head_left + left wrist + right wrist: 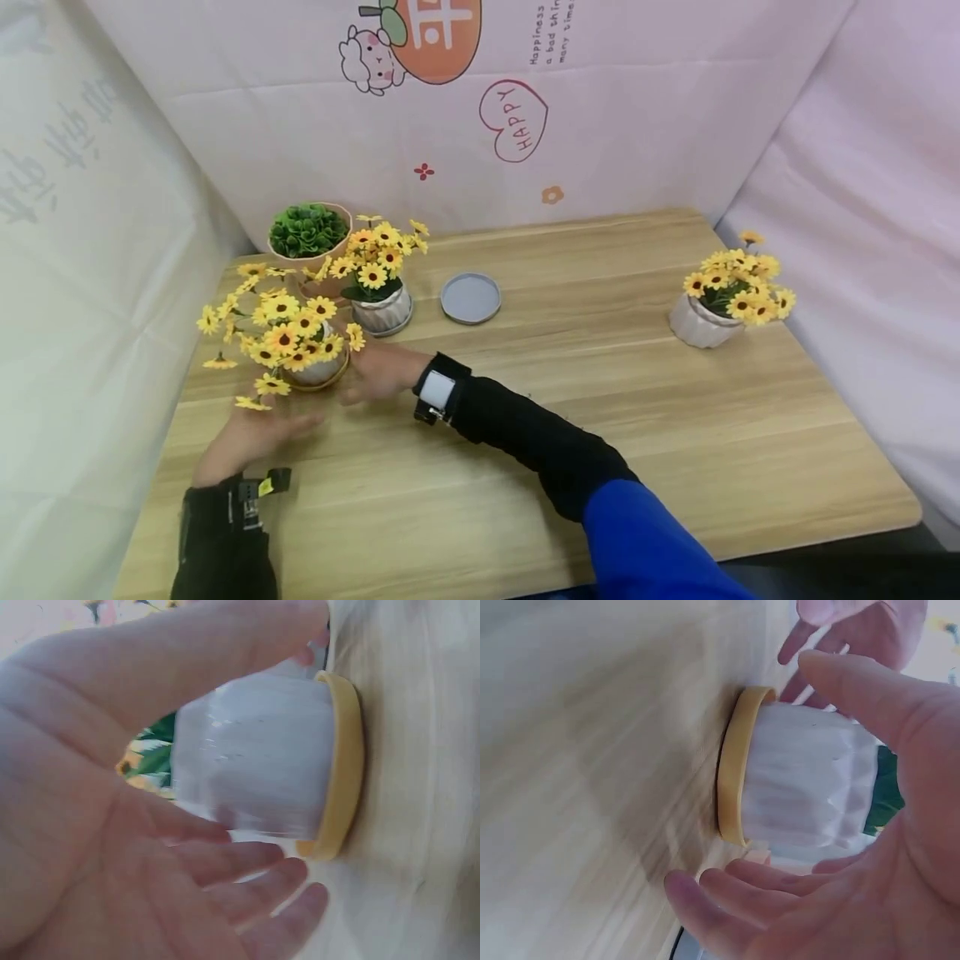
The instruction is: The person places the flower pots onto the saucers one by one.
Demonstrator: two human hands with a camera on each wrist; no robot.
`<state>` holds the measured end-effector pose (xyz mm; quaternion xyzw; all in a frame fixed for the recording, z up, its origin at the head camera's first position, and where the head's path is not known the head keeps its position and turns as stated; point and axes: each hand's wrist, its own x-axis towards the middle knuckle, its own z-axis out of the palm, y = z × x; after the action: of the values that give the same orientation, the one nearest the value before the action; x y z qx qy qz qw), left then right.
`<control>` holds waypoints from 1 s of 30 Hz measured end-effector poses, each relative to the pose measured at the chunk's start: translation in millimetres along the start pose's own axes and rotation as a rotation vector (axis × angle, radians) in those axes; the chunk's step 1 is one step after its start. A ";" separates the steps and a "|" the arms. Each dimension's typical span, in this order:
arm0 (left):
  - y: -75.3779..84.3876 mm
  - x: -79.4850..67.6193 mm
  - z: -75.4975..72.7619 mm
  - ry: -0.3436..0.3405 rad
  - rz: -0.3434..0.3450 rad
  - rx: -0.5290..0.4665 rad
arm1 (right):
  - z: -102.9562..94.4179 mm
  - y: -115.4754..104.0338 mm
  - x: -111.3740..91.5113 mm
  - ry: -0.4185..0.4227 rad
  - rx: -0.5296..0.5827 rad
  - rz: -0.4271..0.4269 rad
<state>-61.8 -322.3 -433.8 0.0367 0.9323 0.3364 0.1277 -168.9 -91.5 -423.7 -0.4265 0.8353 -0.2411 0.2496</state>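
Note:
A white fluted flowerpot [318, 371] of yellow daisy-like flowers [281, 337] stands in a yellow saucer [318, 385] on the left side of the table. My left hand [258, 433] is at its near left side, thumb and fingers spread. From the right comes my right hand [384, 372], also spread beside the pot. In the left wrist view, the pot [259, 757] sits in its saucer [345, 772] between thumb and fingers. The right wrist view shows the right fingers loosely extended around the pot [802, 776], with the saucer [735, 772] flat on the wood.
Behind stands a pinkish pot [341, 218] with a green leafy plant [307, 231]. Beside it is another white flowerpot [384, 313] on a grey saucer, then a bare grey-blue saucer [470, 298]. A third white flowerpot [701, 325] stands far right. Printed cloth [637, 125] hangs behind the table.

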 end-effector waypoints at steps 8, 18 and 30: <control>24.2 -26.6 8.4 -0.157 -0.068 0.083 | 5.6 15.8 -61.3 0.101 0.158 0.044; 65.5 -2.7 41.3 -0.166 0.164 0.030 | -5.7 39.6 -149.8 0.406 0.175 0.248; 103.3 68.5 69.9 -0.162 0.148 -0.019 | -36.5 111.8 -276.1 0.714 0.154 0.660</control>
<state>-111.3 -188.9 -434.4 0.1312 0.9104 0.3497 0.1779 -116.5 203.6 -406.5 -0.0100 0.9389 -0.3414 0.0415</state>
